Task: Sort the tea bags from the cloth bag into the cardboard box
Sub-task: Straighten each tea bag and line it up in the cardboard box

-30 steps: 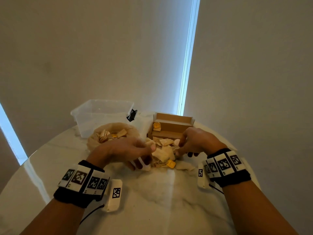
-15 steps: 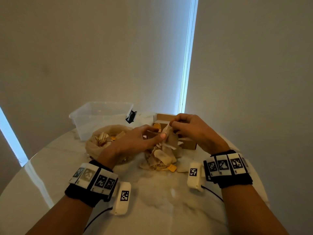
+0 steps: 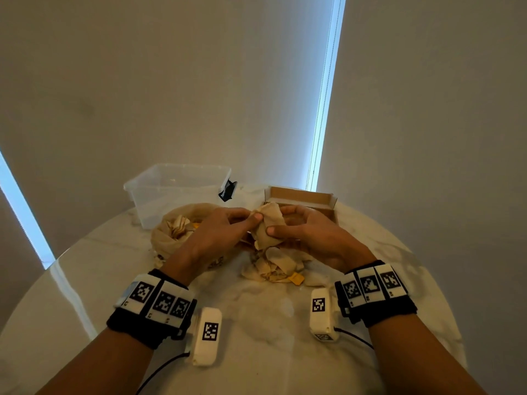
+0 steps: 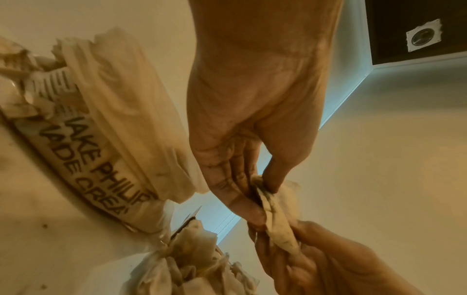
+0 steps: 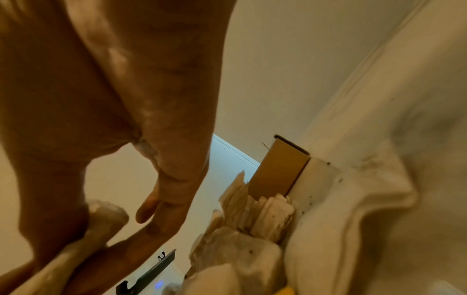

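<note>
Both hands on one tea bag (image 3: 268, 223): left hand (image 3: 225, 226) pinches top, right hand (image 3: 302, 229) grips middle. Mid-transfer; next: drop in cardboard box (image 3: 302, 196) behind.

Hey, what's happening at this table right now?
A person is holding one pale paper tea bag between the left hand and right hand, above a loose pile of tea bags on the white marble table. The beige cloth bag sits to the left, the open brown cardboard box just behind.
</note>
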`<state>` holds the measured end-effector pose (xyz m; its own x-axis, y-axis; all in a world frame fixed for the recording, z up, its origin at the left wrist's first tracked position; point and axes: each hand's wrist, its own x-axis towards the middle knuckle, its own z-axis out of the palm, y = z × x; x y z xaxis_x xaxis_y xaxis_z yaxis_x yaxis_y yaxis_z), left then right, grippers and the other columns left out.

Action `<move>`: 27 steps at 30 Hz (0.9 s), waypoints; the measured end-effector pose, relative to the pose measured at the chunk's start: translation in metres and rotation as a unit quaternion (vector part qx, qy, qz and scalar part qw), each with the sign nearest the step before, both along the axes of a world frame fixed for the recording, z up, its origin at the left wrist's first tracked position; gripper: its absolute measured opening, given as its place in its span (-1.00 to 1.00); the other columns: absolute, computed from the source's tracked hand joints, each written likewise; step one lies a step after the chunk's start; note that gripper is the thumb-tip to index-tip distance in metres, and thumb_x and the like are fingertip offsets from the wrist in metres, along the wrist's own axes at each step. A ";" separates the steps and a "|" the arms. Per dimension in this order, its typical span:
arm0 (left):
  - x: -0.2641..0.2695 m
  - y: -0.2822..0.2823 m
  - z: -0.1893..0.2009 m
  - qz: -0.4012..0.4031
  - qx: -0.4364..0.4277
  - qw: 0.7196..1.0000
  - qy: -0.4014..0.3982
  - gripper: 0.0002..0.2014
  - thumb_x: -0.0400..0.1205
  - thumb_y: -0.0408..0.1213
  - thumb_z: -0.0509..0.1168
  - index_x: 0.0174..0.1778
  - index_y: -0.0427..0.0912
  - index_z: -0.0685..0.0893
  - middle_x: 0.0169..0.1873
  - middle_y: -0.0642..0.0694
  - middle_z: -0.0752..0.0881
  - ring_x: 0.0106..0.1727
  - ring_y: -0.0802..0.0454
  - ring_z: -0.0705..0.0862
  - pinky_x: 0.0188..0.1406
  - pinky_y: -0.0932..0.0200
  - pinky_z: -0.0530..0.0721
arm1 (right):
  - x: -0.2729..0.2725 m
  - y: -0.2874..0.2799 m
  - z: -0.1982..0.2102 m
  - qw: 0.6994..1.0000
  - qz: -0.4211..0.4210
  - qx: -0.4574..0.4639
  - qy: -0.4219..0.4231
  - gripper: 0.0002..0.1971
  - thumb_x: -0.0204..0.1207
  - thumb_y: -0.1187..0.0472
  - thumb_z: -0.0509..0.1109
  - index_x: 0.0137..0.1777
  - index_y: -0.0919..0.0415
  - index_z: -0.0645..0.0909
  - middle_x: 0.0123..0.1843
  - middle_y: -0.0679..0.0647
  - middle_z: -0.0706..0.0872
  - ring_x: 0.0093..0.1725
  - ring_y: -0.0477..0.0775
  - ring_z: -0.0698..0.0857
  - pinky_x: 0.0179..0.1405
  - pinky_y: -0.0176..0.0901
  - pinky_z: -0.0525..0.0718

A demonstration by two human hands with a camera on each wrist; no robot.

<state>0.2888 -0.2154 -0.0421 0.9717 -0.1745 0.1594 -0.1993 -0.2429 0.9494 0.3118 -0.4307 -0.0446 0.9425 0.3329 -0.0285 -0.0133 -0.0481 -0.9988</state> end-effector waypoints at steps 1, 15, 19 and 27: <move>0.000 -0.001 0.000 0.003 -0.009 1.000 0.005 -0.82 0.79 -0.11 0.37 0.20 -0.07 0.80 -0.20 0.07 0.91 -0.16 0.08 0.91 -0.28 0.34 0.79 | 0.000 0.000 -0.002 1.000 -0.012 -0.004 -0.004 -0.43 0.48 0.32 0.69 0.47 0.17 0.61 0.23 0.18 0.90 0.22 0.19 0.89 0.35 0.22 0.81; 0.000 -0.010 -0.003 0.032 -0.145 0.988 0.046 -0.61 0.72 -0.17 0.49 0.46 0.01 0.61 0.20 -0.12 0.82 0.03 0.03 0.91 -0.11 0.13 0.88 | 0.000 -0.005 -0.004 0.997 -0.002 0.083 0.007 -0.19 0.55 0.53 0.58 0.61 -0.09 0.29 0.42 0.28 0.79 0.30 0.33 0.85 0.32 0.38 0.81; -0.001 -0.008 -0.005 0.021 -0.071 0.997 0.009 -0.63 0.65 -0.33 0.56 0.35 0.00 0.72 0.18 -0.04 0.83 0.02 0.20 0.88 -0.12 0.25 0.84 | -0.002 -0.007 -0.006 0.998 0.017 0.050 -0.030 -0.36 0.57 0.51 0.57 0.55 -0.02 0.57 0.39 0.27 0.80 0.31 0.32 0.84 0.38 0.40 0.77; -0.001 -0.010 -0.006 0.031 -0.079 0.996 0.009 -0.67 0.73 -0.49 0.40 0.33 -0.06 0.82 0.10 -0.08 0.89 0.05 0.01 0.91 0.12 0.05 0.87 | -0.001 -0.006 -0.010 0.998 -0.030 0.042 -0.041 -0.49 0.57 0.47 0.59 0.49 0.15 0.72 0.37 0.17 0.82 0.30 0.20 0.86 0.36 0.24 0.82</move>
